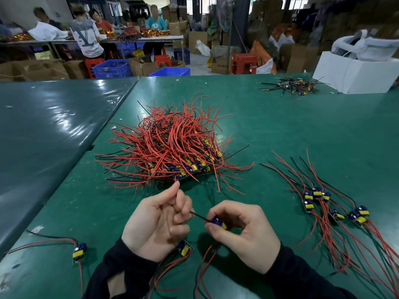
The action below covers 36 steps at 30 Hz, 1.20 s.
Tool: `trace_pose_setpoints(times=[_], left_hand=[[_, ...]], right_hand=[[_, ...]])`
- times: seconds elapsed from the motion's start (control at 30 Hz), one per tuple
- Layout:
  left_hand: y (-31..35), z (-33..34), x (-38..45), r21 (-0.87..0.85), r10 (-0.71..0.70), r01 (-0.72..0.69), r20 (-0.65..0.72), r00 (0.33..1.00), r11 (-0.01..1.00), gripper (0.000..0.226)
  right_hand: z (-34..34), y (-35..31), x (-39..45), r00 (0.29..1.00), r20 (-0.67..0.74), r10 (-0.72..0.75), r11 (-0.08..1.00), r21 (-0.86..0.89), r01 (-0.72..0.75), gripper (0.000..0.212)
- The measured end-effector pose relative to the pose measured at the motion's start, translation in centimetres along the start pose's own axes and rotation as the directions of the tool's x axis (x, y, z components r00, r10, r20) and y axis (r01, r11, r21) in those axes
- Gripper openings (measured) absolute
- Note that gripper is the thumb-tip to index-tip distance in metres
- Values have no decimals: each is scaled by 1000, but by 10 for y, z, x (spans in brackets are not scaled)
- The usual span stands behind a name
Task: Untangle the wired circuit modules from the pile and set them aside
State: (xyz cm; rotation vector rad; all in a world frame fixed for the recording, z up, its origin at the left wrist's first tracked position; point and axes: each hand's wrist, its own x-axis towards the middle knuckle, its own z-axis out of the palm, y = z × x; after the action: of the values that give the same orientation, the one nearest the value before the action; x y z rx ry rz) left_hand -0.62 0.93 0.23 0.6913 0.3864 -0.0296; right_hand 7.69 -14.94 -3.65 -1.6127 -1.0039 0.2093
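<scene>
Left hand: the left hand (158, 223) is palm up, fingers curled, pinching a thin dark wire (198, 216) between thumb and fingertips.
Right hand: the right hand (244, 231) is curled round a small module (218, 222) with blue and yellow parts, gripping it between thumb and forefinger.
Held wire: it runs taut from the module in the right hand across to the left hand; red wires (205, 266) hang from under the right hand toward the near edge.
Pile: the tangled pile (170, 147) of red and black leads with modules lies on the worktop (302, 130) just beyond both hands, its nearest leads close to the left forefinger.
Set-aside group: a row of freed modules (332, 206) lies to the right of the right hand, leads fanned out both ways.
Loose module near wrist: one module (184, 249) lies on the worktop between the two wrists, partly hidden by the left hand.
Single module: another module (78, 252) lies well to the left of the left hand.
Far heap: a small heap of dark wired parts (293, 85) lies far beyond the right hand, beside a white box (354, 72).
Sleeves: both forearms wear black sleeves (302, 281).
</scene>
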Motion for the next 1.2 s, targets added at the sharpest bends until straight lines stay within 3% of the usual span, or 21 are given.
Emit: trace_pose_setpoints(times=[0.1, 0.23, 0.4, 0.5, 0.6, 0.67, 0.77, 1.0, 1.1, 1.2], left_hand=[[5, -3, -1, -41, 14, -16, -37, 999, 999, 31], [9, -5, -3, -54, 43, -42, 13, 999, 998, 31], [11, -7, -2, -80, 75, -84, -109, 991, 993, 35], [9, -8, -1, -53, 118, -124, -108, 987, 991, 35], [9, -6, 0, 44, 179, -179, -9, 984, 983, 43], [4, -4, 1, 243, 169, -162, -11, 985, 957, 56], [-15, 1, 5, 536, 121, -90, -22, 992, 839, 49], [-20, -1, 5, 553, -135, 82, 56, 989, 829, 34], [-24, 0, 5, 570, -115, 44, 90, 989, 820, 20], [-30, 5, 4, 591, -6, -47, 88, 996, 805, 13]], right_hand=[[-2, 1, 1, 1000, -19, 18, 1000, -25, -19, 12], [-3, 0, 1, 999, 20, 36, 999, -30, -35, 11], [-5, -2, 1, 997, 54, 51, 997, -61, -48, 7], [-6, -5, 1, 983, 125, 136, 990, 16, -139, 9], [-5, -7, 5, 962, 64, 267, 913, 302, -273, 16], [-8, -6, 10, 939, -40, 341, 841, 461, -285, 18], [-13, -7, 13, 921, -83, 381, 766, 587, -264, 28], [-11, -9, 12, 963, -34, 268, 861, 456, -224, 13], [-12, -9, 13, 961, -44, 273, 849, 481, -219, 10], [-11, -10, 13, 949, -48, 311, 839, 483, -250, 11]])
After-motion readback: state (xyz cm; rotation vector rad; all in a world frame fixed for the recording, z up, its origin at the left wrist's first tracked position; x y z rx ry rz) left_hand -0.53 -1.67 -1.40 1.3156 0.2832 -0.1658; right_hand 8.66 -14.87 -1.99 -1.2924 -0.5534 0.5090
